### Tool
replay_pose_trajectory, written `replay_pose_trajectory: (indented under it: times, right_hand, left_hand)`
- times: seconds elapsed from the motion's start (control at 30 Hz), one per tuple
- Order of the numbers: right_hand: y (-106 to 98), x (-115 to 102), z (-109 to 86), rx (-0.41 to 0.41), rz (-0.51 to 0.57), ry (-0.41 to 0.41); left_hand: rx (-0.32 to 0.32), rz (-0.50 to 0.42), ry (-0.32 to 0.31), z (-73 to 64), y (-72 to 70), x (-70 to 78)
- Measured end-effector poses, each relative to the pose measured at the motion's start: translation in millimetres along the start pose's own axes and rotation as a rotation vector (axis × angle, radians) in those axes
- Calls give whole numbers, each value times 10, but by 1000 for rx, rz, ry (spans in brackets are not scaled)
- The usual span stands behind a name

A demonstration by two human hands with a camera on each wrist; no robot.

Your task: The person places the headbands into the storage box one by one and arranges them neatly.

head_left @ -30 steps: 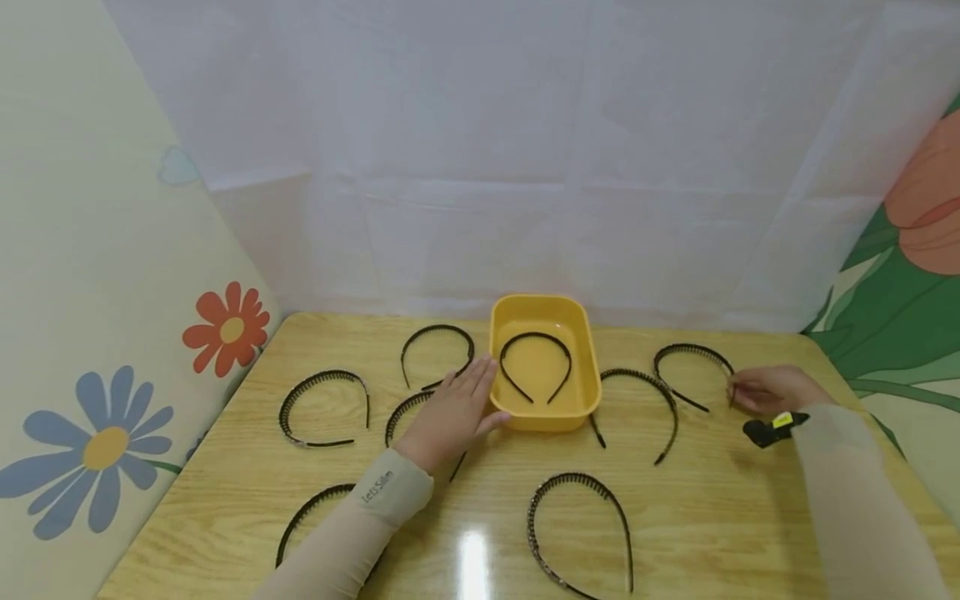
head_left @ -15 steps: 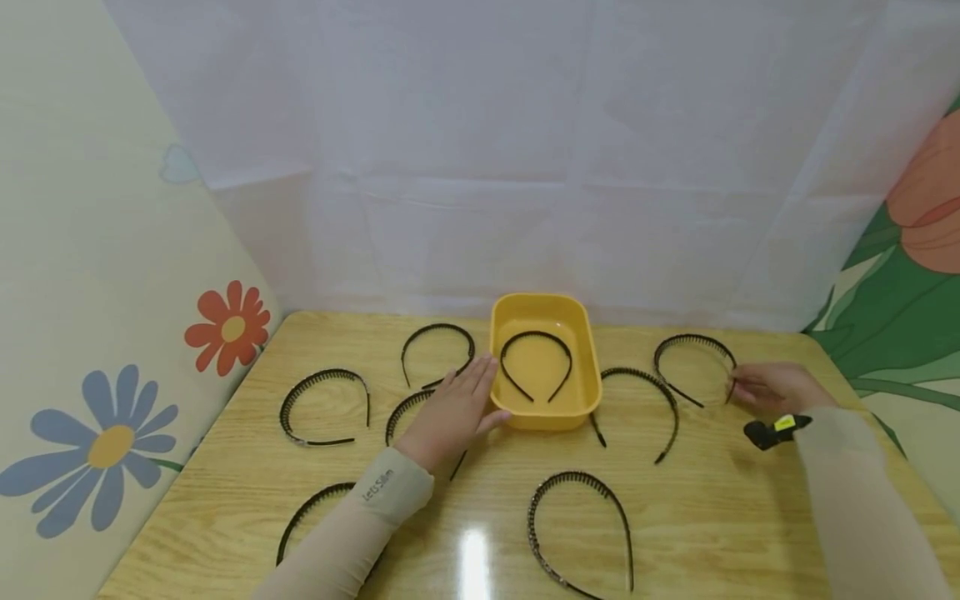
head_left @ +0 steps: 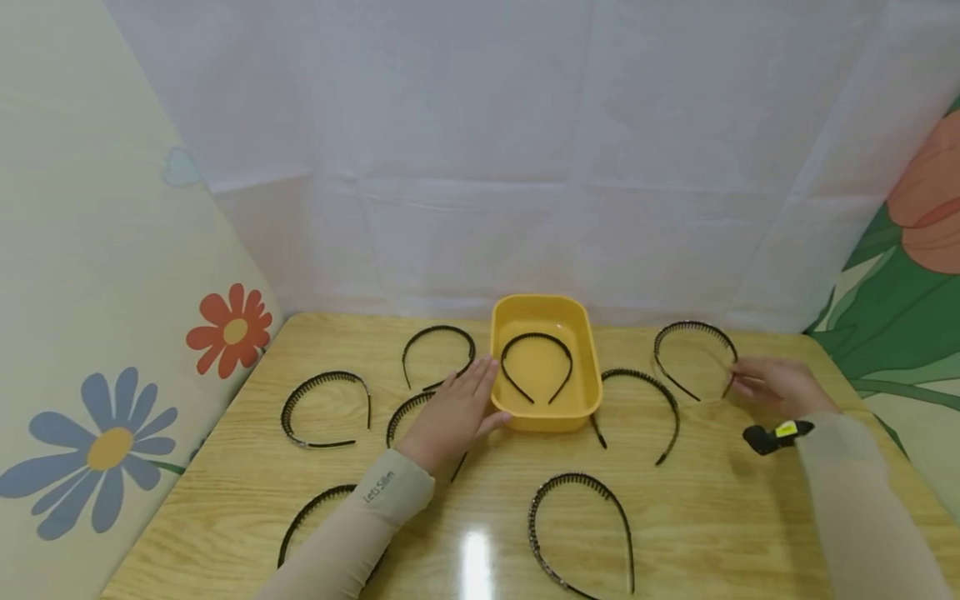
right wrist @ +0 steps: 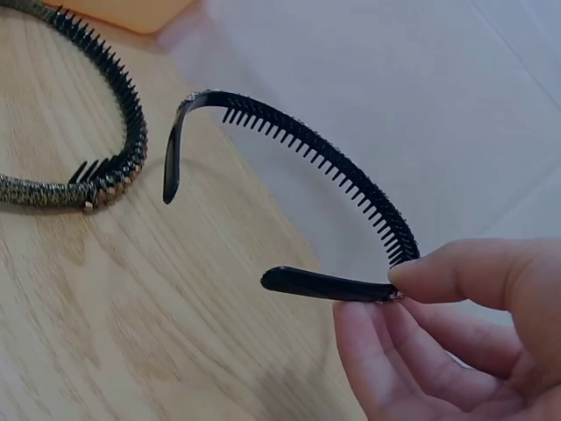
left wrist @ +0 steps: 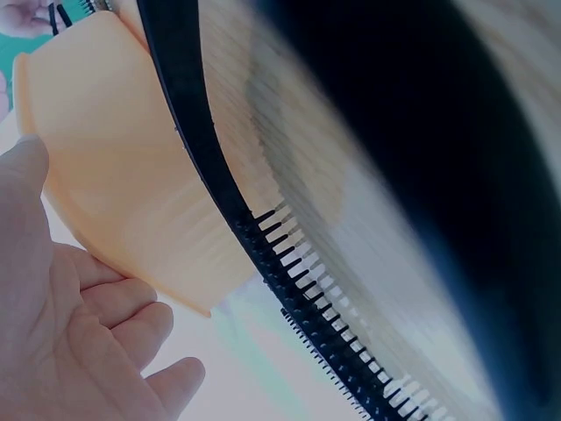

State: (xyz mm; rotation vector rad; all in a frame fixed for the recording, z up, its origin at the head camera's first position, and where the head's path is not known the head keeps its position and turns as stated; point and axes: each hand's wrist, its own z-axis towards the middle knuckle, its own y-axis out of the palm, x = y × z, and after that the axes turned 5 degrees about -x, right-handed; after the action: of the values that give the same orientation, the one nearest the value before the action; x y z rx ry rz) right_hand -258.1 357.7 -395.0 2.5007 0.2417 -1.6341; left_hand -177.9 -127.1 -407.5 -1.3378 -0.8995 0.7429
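My right hand pinches one leg of a black toothed headband between thumb and fingers. The headband is held above the table's right side, its free tips pointing toward me. My left hand lies against the corner of a yellow plastic bin, fingers along its left wall and thumb at its front. Inside the bin is one thin black headband. Beneath my left hand, another toothed headband is partly covered; a black headband crosses the left wrist view close up.
More headbands lie around the bin on the wooden table: a patterned one close at its right, a glittery one in front, a toothed one at left, a thin one behind. My left forearm partly covers another headband.
My right hand has raised the headband slightly, so it sits higher toward the back of the table. My left hand and the bin have stayed put.
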Motion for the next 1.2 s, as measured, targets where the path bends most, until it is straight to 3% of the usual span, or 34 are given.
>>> replay_pose_trajectory:
  times: [0.37,0.47,0.63,0.77,0.87,0.93,1.07,1.2]
  right_hand:
    - [217,-49,10,60,136,-129]
    - [229,-25,67,65,115,-170]
    - [32,174,388,93,77,-195]
    - [-139,355,704,96,157,-215]
    - [-118,364,777,88,202,-234]
    - [-2,295,713,104,195,-237]
    - [357,57,396,78,130,-269]
    - [644,-125,158,12,156,-298]
  left_hand:
    - [-1,6,1,6,15,-18]
    - [-2,-1,1,4,19,-22]
    - [2,-15,9,10,24,-29]
    - [3,-14,12,16,28,-34]
    - [5,-9,12,18,33,-38]
    - [6,-5,10,15,33,-37]
    - [9,-3,9,17,45,-37]
    - [10,-6,10,18,52,-36]
